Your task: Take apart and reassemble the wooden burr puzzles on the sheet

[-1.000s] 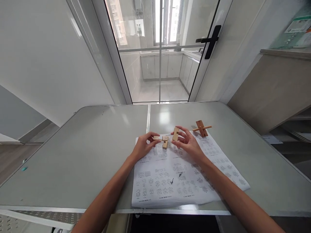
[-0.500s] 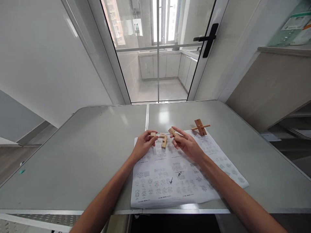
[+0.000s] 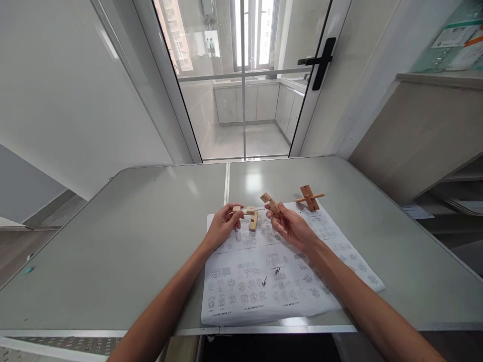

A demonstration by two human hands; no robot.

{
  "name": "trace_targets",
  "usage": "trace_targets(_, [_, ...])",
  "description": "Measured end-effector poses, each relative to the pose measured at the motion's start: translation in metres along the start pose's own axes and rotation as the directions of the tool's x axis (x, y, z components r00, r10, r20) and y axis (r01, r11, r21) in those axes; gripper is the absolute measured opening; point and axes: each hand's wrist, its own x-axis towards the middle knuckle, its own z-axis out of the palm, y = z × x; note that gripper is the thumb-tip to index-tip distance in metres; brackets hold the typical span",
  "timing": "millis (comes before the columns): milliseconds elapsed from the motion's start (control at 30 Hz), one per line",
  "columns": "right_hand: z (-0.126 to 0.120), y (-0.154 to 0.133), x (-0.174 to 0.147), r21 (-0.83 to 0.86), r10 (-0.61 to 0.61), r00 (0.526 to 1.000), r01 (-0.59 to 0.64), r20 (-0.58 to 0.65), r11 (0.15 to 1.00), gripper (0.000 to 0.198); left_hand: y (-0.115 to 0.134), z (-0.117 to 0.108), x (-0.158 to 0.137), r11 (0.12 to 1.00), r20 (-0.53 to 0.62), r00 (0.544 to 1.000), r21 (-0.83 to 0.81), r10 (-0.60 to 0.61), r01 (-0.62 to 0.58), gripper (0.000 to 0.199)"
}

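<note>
A printed sheet (image 3: 287,271) covered in small diagrams lies on the grey table (image 3: 124,241) in front of me, its near edge reaching the table's near rim. At the sheet's far right corner sits an assembled wooden cross (image 3: 310,197) with a thin rod through it, well apart from my fingers. Beyond the table stands a glass door (image 3: 245,75) with a black handle (image 3: 319,61). Nothing lies between my hands and the wooden pieces.

My left hand (image 3: 222,227) comes in from the near left, forearm stretched over the table, fingers curled and pinching the left end of a notched wooden piece (image 3: 247,215) whose hooked part hangs down just above the sheet. My right hand (image 3: 289,226) comes in from the near right, palm turned up and leftward, thumb and fingertips pinching a short wooden block (image 3: 269,202) tilted, its far end raised. The block is just to the right of the notched piece, the two close but apart.

I count two hands, two loose wooden pieces held, one assembled cross, and one sheet.
</note>
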Motion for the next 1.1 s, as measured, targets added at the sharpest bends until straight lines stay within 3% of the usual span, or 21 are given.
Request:
trace_targets(167, [0.005, -0.005, -0.003, -0.009, 0.048, 0.997, -0.048, 0.052, 0.999, 0.041, 0.002, 0.000, 0.000, 0.999, 0.035, 0.999, -0.045, 0.020, -0.018, 0.044])
trace_targets(433, [0.009, -0.006, -0.003, -0.060, 0.016, 0.999, -0.014, 0.039, 0.998, 0.035, 0.008, 0.003, -0.003, 0.995, 0.110, 0.994, -0.097, 0.006, 0.005, 0.048])
trace_targets(633, [0.015, -0.005, -0.008, -0.162, -0.017, 0.998, 0.026, 0.058, 0.986, 0.046, 0.007, 0.004, -0.004, 1.000, 0.122, 0.993, -0.027, -0.006, 0.009, 0.047])
trace_targets(833, [0.022, -0.001, -0.009, -0.219, -0.050, 0.976, 0.097, 0.210, 0.971, 0.047, 0.001, 0.011, -0.008, 1.000, 0.152, 0.988, -0.013, 0.005, -0.003, 0.041])
trace_targets(967, [0.020, 0.007, -0.004, -0.190, -0.087, 0.988, 0.111, 0.131, 0.976, 0.042, -0.002, 0.017, -0.009, 0.999, 0.189, 0.981, -0.027, 0.031, -0.026, 0.039])
trace_targets(1100, [0.017, 0.013, 0.000, -0.196, -0.082, 0.996, 0.089, 0.041, 0.977, 0.042, 0.000, 0.020, -0.011, 0.986, 0.048, 0.998, 0.161, 0.044, -0.052, 0.049])
